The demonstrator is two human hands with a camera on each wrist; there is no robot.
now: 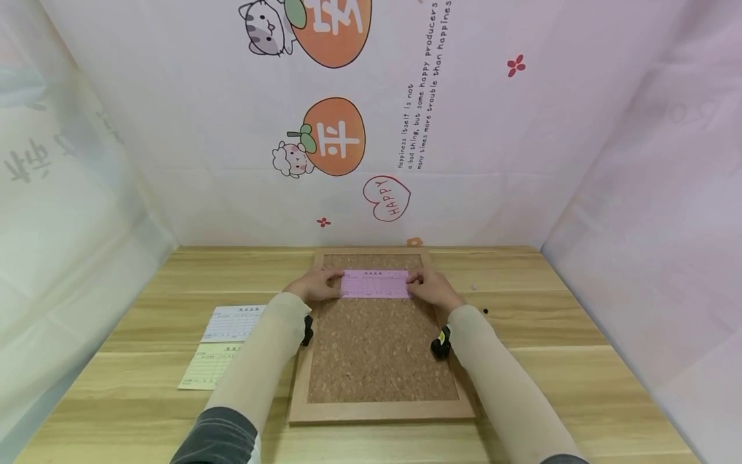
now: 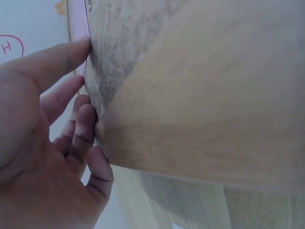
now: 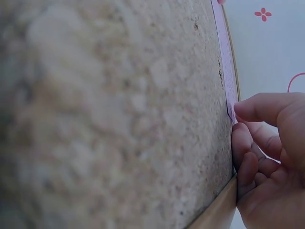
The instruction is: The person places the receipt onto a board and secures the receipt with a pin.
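Observation:
A pink printed slip of paper lies across the upper part of a wood-framed cork board. At the slip's left edge, my left hand holds it, thumb near the lower corner and index finger near the upper one. My right hand pinches the right edge between thumb and index finger. In the left wrist view, the other fingers of the left hand rest curled against the frame. Curled fingers of the right hand touch the board below the slip in the right wrist view.
To the left on the wooden table lie a white slip and a yellow slip, partly behind the left sleeve. A small black object and a tiny pink one lie right of the board. A printed cloth hangs behind.

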